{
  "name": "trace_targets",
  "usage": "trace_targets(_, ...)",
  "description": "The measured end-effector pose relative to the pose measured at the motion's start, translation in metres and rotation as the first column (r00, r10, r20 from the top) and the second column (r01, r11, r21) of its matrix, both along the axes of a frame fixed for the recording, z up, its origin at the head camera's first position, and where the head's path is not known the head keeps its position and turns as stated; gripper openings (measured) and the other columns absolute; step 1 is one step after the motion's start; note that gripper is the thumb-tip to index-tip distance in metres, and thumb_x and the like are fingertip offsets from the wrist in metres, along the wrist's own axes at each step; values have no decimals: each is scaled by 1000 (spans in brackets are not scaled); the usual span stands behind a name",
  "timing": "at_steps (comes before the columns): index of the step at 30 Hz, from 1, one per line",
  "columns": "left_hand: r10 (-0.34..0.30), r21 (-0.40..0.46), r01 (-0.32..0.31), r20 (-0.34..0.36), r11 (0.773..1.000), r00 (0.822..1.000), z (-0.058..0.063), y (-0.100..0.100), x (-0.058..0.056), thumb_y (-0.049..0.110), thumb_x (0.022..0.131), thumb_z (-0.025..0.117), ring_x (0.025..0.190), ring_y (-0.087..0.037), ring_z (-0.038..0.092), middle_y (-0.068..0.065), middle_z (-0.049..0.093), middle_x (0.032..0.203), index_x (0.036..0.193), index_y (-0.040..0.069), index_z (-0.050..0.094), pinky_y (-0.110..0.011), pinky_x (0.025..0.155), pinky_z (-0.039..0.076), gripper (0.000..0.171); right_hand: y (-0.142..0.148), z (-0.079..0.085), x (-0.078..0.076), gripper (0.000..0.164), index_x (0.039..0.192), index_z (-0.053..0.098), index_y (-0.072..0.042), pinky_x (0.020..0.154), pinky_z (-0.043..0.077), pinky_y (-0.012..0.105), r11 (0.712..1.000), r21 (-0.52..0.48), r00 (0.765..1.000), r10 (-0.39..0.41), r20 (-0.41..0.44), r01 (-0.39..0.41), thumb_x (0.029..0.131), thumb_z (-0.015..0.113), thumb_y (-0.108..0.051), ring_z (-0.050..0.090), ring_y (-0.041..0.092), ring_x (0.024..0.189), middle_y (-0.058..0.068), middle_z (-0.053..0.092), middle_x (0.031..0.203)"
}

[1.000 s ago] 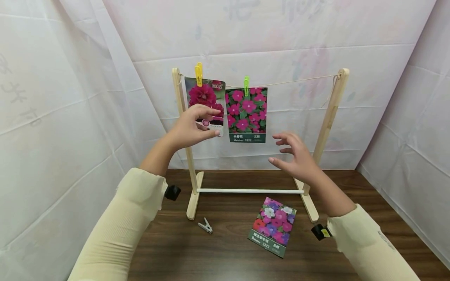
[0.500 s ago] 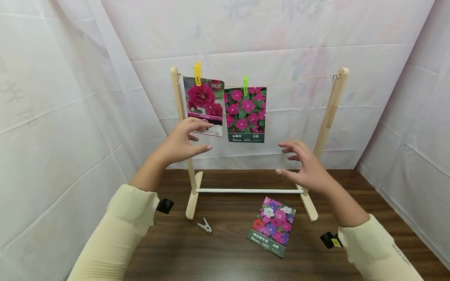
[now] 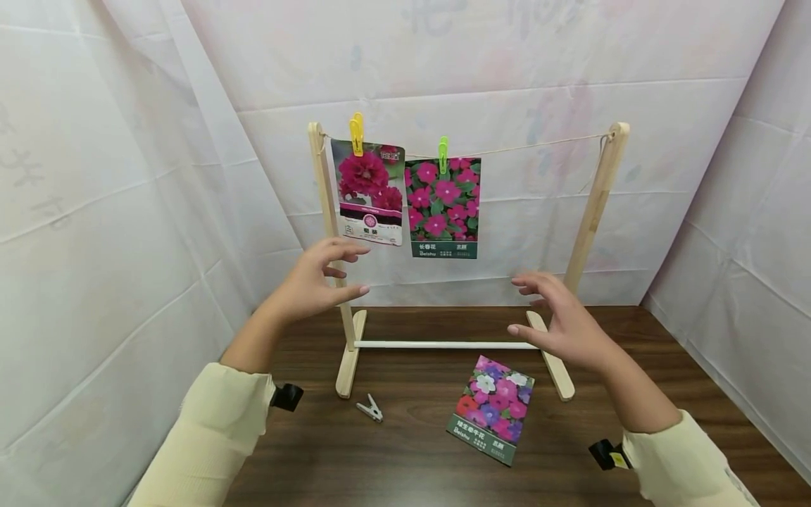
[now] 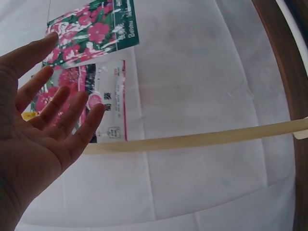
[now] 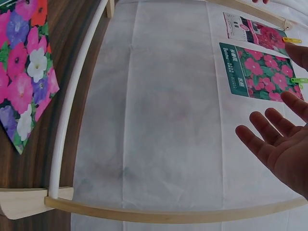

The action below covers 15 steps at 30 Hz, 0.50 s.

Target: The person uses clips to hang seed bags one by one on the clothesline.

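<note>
Two up on the rack (image 3: pixel 594 211): left packet (image 3: pixel 370 190) under a yellow clip (image 3: pixel 357 135), right packet (image 3: pixel 443 211) under a green clip (image 3: pixel 443 155). Loose packet (image 3: pixel 491 408), white clip (image 3: pixel 371 408) on tabletop (image 3: pixel 405 458) in front of rack. Left hand (image 3: pixel 313 278) at the rack's left side, right hand (image 3: pixel 564 320) at its right; both half open, holding nothing. Risk: yellow clip bites off-centre, so a bump could swing or drop left packet. Sagging string (image 3: pixel 532 146) could bunch both.
</note>
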State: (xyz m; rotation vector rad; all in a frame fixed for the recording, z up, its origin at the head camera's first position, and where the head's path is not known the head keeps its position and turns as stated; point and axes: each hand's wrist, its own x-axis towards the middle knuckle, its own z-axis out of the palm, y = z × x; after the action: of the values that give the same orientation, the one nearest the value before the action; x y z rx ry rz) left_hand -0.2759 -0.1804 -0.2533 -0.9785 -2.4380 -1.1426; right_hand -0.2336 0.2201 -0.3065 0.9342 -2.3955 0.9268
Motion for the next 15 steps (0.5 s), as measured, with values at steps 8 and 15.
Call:
trace_targets(8, 10, 35, -11, 32, 999, 999, -17, -11, 4, 8, 79, 82, 110, -27, 54, -13, 55, 129, 128, 2, 62, -46, 87, 54, 54, 5, -9, 6, 67, 137, 48, -7, 91, 48, 51, 999, 10, 998, -49, 40, 48, 80, 82, -14, 49, 26, 118, 10, 46, 137)
trace_targets(15, 25, 32, -25, 5, 999, 1000, -32, -18, 6, 8, 78, 83, 109, -25, 56, -9, 58, 125, 127, 4, 63, -43, 85, 55, 53, 8, -20, 10, 66, 137, 48, -4, 95, 47, 29, 998, -3, 997, -68, 44, 68, 80, 81, -13, 52, 28, 117, 9, 49, 134)
